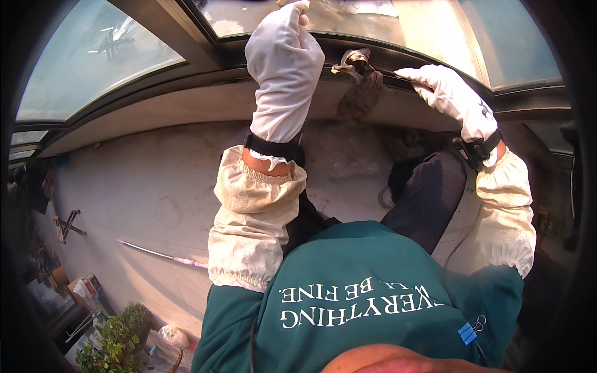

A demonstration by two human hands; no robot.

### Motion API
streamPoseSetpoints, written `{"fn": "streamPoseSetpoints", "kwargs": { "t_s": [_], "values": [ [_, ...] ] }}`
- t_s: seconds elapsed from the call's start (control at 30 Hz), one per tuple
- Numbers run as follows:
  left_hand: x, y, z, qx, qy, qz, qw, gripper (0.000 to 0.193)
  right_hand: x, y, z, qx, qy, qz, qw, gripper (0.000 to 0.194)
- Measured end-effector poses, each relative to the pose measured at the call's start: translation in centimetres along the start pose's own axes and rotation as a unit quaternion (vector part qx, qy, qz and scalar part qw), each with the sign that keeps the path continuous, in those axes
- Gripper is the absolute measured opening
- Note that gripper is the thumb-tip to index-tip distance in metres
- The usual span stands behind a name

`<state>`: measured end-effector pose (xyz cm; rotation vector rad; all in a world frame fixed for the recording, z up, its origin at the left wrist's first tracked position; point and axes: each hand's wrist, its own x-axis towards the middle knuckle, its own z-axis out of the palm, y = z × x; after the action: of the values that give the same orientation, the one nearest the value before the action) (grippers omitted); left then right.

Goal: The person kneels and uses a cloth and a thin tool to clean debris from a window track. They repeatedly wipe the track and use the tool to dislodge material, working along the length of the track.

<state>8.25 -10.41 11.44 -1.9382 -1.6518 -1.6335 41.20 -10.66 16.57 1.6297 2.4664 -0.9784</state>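
Both of my hands wear white cloth gloves, with black straps around the wrists. My left hand point(287, 51) is raised in front of the window glass point(354, 21), its fingers curled. Whether anything is inside them is hidden. My right hand point(445, 93) is at the dark window frame point(419, 77), forefinger stretched left and thumb a little below it. Nothing shows between them. Between my hands, a dirty, crumpled grey-brown rag point(359, 88) hangs over the frame's lower rail and down the pale wall beneath.
A long pole point(161, 255) lies on the pale floor point(154, 186) to my left. Farther left stands a small folding stool point(69, 226). Leafy potted plants point(109, 340) and a plastic bag point(173, 335) are at the lower left. A thin cable point(465, 235) runs beside my right arm.
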Motion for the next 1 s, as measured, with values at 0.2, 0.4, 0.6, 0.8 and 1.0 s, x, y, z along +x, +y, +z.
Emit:
{"fn": "streamPoseSetpoints", "kwargs": {
  "t_s": [0.2, 0.4, 0.6, 0.8, 1.0],
  "values": [
    [-2.3, 0.2, 1.1, -0.075, 0.04, 0.052, 0.995, 0.022, 4.6, 0.5, 2.6, -0.11, 0.013, -0.128, 0.986, 0.032],
    [-1.8, -2.6, -0.2, -0.138, -0.02, 0.086, 0.986, 0.021, 11.2, -7.1, 6.1, -0.2, 0.059, -0.284, 0.936, 0.018],
    [-1.2, -4.4, -1.4, -0.207, 0.002, 0.126, 0.97, 0.03, 14.6, -11.2, 9.3, -0.198, 0.046, -0.257, 0.945, 0.015],
    [-2.0, -5.3, -1.0, -0.202, 0.029, 0.079, 0.976, 0.031, 15.1, -10.1, 11.1, -0.202, 0.046, -0.261, 0.943, 0.014],
    [-1.7, -6.7, -1.9, -0.217, 0.026, 0.089, 0.972, 0.033, 15.6, -10.8, 11.1, -0.209, 0.034, -0.26, 0.942, 0.015]
  ]
}}
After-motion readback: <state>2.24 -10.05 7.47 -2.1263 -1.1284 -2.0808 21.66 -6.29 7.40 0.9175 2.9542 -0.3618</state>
